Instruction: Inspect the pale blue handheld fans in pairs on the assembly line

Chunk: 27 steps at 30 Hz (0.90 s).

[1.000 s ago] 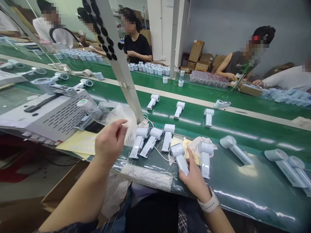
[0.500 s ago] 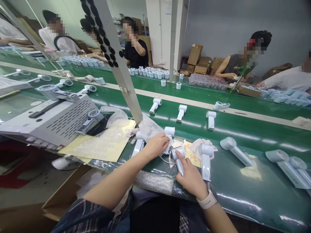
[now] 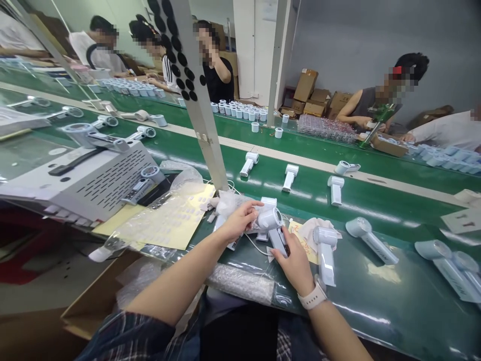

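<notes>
My right hand (image 3: 295,258) grips the handle of a pale blue-white handheld fan (image 3: 278,240) between thumb and fingers. The fan's round head is up, its dark-rimmed opening facing right. Close on its left is my left hand (image 3: 240,221), index finger stretched towards the fan head and the other fingers curled. What those fingers pinch, if anything, is hidden. Clear plastic wrap (image 3: 227,203) lies behind the left hand, beside a second fan (image 3: 268,202) partly covered by the hands. Another fan (image 3: 325,255) rests to the right of my right hand, against a whitish cloth (image 3: 313,228).
A slotted white metal box (image 3: 112,175) stands at left, near a yellow sheet (image 3: 188,220) with clear stickers. A slanting metal post (image 3: 205,135) rises ahead. Several fans lie along the green belt (image 3: 311,185). Bubble wrap (image 3: 244,283) lies at the near edge. Co-workers sit across.
The fan in my right hand has been raised and turned, so its round opening now shows. My left hand has come slightly away from the things behind it. The view has shifted a little.
</notes>
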{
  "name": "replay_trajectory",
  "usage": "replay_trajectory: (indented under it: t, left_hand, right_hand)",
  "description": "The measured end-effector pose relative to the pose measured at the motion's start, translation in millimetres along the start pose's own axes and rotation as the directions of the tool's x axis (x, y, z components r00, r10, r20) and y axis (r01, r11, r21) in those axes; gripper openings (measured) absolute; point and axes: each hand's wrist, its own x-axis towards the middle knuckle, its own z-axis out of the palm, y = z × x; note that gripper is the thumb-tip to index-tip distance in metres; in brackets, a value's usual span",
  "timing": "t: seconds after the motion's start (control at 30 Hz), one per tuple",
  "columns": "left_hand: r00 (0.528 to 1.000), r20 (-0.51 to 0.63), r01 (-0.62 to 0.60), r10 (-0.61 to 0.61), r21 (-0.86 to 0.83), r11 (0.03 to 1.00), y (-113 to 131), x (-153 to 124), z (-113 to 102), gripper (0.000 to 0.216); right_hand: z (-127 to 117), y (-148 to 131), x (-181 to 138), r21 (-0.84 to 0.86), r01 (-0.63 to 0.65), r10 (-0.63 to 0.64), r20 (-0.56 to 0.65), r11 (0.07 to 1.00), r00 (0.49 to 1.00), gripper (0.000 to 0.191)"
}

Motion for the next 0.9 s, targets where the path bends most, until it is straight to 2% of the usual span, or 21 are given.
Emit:
replay_trajectory:
  t: [0.07, 0.1, 0.13, 0.2, 0.23, 0.27, 0.3, 0.37, 0.4, 0.43, 0.5, 0.53, 0.6, 0.63, 0.67, 0.7, 0.8, 0.83, 0.9]
  left_hand:
    - [1.0, -0.003, -0.001, 0.001, -0.092, 0.996, -0.8, -2.1, -0.3, 0.041]
    - [1.0, -0.006, -0.027, 0.027, -0.08, 0.996, 0.0, -4.0, 0.0, 0.041]
    - [0.997, -0.021, -0.075, 0.074, -0.028, 0.997, 1.5, -6.3, 0.8, 0.04]
    - [0.971, -0.065, -0.212, 0.228, 0.194, 0.958, 6.4, -12.3, 4.2, 0.038]
    - [0.943, -0.055, -0.29, 0.329, 0.351, 0.89, 9.7, -16.0, 6.6, 0.037]
    - [0.902, 0.013, -0.376, 0.431, 0.511, 0.773, 13.4, -20.1, 9.3, 0.037]
    - [0.852, 0.134, -0.463, 0.506, 0.644, 0.609, 17.4, -24.8, 11.9, 0.038]
    - [0.733, 0.424, -0.607, 0.532, 0.761, 0.229, 26.8, -35.2, 15.5, 0.041]
    - [0.683, 0.53, -0.643, 0.502, 0.763, 0.068, 31.9, -40.6, 16.1, 0.044]
    - [0.657, 0.591, -0.648, 0.468, 0.76, -0.05, 37.0, -45.9, 15.8, 0.047]
    - [0.671, 0.607, -0.6, 0.425, 0.782, -0.168, 45.8, -54.6, 14.4, 0.051]
    - [0.689, 0.597, -0.579, 0.411, 0.795, -0.184, 49.0, -57.8, 14.1, 0.052]
    - [0.721, 0.576, -0.565, 0.386, 0.811, -0.153, 52.8, -61.7, 16.1, 0.053]
    - [0.731, 0.563, -0.57, 0.385, 0.814, -0.111, 54.0, -62.7, 18.3, 0.054]
    - [0.736, 0.547, -0.577, 0.4, 0.815, -0.052, 55.4, -63.5, 20.8, 0.055]
    - [0.739, 0.52, -0.585, 0.428, 0.811, 0.024, 57.6, -64.6, 22.7, 0.055]
    - [0.772, 0.326, -0.569, 0.546, 0.737, 0.365, 73.3, -74.5, 16.3, 0.049]
    - [0.795, 0.234, -0.547, 0.56, 0.674, 0.495, 81.8, -80.9, 8.0, 0.046]
    - [0.834, 0.04, -0.49, 0.55, 0.511, 0.706, 100.6, -97.3, -17.7, 0.041]
  right_hand:
    - [5.1, -3.5, 5.2, -0.152, 0.043, -0.046, -0.017, 0.987, 0.999, 0.058]
    - [6.9, -6.4, 5.6, -0.236, 0.065, -0.072, -0.023, 0.969, 0.997, 0.057]
    - [8.3, -10.4, 4.9, -0.323, 0.09, -0.103, -0.022, 0.942, 0.994, 0.057]
    - [11.0, -21.1, 1.8, -0.474, 0.145, -0.162, 0.005, 0.869, 0.987, 0.057]
    - [12.2, -27.0, 0.2, -0.523, 0.171, -0.184, 0.028, 0.835, 0.983, 0.057]
    - [13.1, -32.6, -1.1, -0.548, 0.199, -0.2, 0.058, 0.812, 0.978, 0.056]
    - [13.2, -37.4, -1.8, -0.549, 0.225, -0.211, 0.089, 0.805, 0.973, 0.053]
    - [9.9, -42.9, -0.5, -0.47, 0.249, -0.213, 0.13, 0.847, 0.968, 0.043]
    - [6.3, -43.7, 1.5, -0.383, 0.232, -0.197, 0.127, 0.894, 0.972, 0.038]
    - [1.4, -43.6, 4.6, -0.259, 0.185, -0.161, 0.11, 0.948, 0.981, 0.034]
    - [-9.3, -43.0, 12.9, 0.106, 0.001, -0.011, 0.097, 0.994, 0.995, 0.03]
    - [-14.1, -43.9, 17.5, 0.321, -0.134, 0.095, 0.135, 0.938, 0.986, 0.032]
    - [-20.9, -49.8, 24.4, 0.625, -0.375, 0.25, 0.282, 0.685, 0.926, 0.043]
    - [-23.5, -54.8, 25.5, 0.69, -0.451, 0.285, 0.35, 0.566, 0.892, 0.049]
    - [-26.4, -60.5, 24.3, 0.716, -0.495, 0.288, 0.402, 0.492, 0.869, 0.054]
    - [-30.4, -66.1, 20.6, 0.72, -0.51, 0.256, 0.442, 0.47, 0.86, 0.058]
    - [-54.5, -76.1, -2.9, 0.719, -0.412, 0.001, 0.497, 0.56, 0.868, 0.071]
    - [-66.6, -75.3, -12.1, 0.731, -0.346, -0.077, 0.477, 0.588, 0.876, 0.074]
    - [-92.8, -65.4, -25.1, 0.751, -0.222, -0.083, 0.345, 0.621, 0.935, 0.06]
